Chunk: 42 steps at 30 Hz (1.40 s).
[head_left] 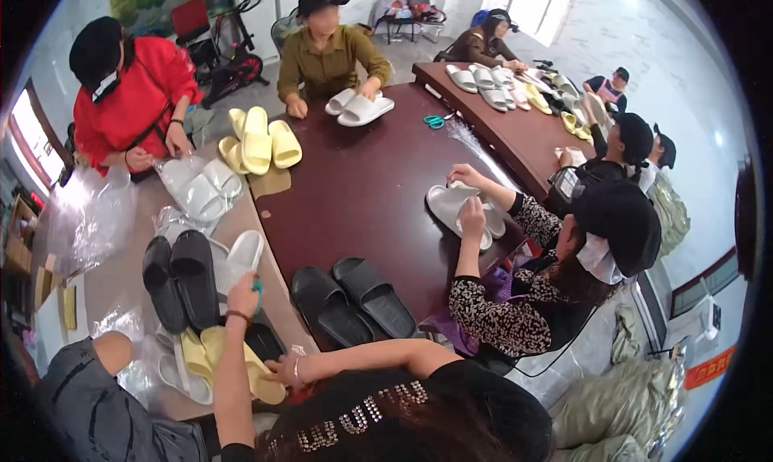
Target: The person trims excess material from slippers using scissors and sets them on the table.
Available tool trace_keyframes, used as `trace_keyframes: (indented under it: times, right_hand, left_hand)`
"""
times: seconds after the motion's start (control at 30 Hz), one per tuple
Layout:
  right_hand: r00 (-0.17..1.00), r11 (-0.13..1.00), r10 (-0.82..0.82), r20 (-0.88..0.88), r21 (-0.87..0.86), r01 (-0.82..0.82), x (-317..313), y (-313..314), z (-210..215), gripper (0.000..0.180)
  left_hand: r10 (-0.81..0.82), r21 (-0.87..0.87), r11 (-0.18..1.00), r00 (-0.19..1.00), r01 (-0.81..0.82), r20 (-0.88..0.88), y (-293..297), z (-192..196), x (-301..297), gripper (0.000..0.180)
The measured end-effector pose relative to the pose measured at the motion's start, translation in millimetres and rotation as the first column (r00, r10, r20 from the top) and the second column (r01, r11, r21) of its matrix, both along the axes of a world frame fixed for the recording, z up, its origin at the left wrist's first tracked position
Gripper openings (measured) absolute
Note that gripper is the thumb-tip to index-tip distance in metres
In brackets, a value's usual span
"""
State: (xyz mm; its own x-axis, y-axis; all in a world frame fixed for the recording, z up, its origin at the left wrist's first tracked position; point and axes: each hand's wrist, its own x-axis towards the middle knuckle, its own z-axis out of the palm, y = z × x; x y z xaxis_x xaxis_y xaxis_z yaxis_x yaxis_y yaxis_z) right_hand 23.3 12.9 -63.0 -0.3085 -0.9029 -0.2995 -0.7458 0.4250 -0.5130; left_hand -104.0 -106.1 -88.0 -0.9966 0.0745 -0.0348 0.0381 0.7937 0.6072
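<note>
My left hand (242, 296) is closed around a small teal object (258, 294) whose kind I cannot make out, beside the heel of a white slipper (245, 251). A pair of yellow slippers (219, 351) lies below it on the near left table. My right hand (287, 371) reaches in from the right, its fingers closed on the edge of the front yellow slipper. A dark slipper (261, 339) shows partly beneath my arms. Just ahead lie two black slippers (171, 281), soles partly overlapping. Another black pair (348, 305) rests on the dark red table to the right.
Clear plastic bags (88, 212) spread at the left. Co-workers handle slippers around the dark red table (346, 204); one in red holds bagged slippers (208, 192). Yellow slippers (258, 144) and teal-handled scissors (436, 122) lie farther off. Someone's grey-clothed leg (88, 406) is close on my left.
</note>
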Motion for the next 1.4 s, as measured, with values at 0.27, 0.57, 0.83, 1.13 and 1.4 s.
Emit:
trace_keyframes:
  times: [0.27,0.57,0.83,1.13,1.4]
  right_hand:
    - [0.819,0.724,-0.556,0.14,-0.403,0.56,-92.4,125.2,-6.1,0.038]
    - [0.035,0.035,-0.999,-0.006,-0.058,0.998,-22.4,264.8,-122.5,0.067]
    - [-0.052,-0.014,-0.891,0.45,0.089,0.996,-32.4,249.3,-115.8,0.048]
    - [-0.248,-0.574,-0.194,0.949,0.095,0.813,-50.7,227.2,-78.5,0.032]
    - [-0.028,-0.698,0.082,0.996,0.077,0.712,-58.3,202.5,-67.3,0.04]
  left_hand:
    - [-0.328,0.016,0.944,0.938,0.329,0.113,67.4,-47.0,-16.6,0.039]
    - [-0.396,0.224,0.918,0.808,0.328,0.437,76.4,-52.8,-22.7,0.059]
    - [-0.468,0.31,0.88,0.772,0.361,0.429,58.6,-25.4,-22.4,0.068]
    - [-0.278,0.563,0.827,0.883,0.019,0.379,5.3,-29.9,-3.2,0.063]
    - [-0.073,0.783,0.383,0.829,-0.491,0.555,-14.8,-7.0,19.4,0.03]
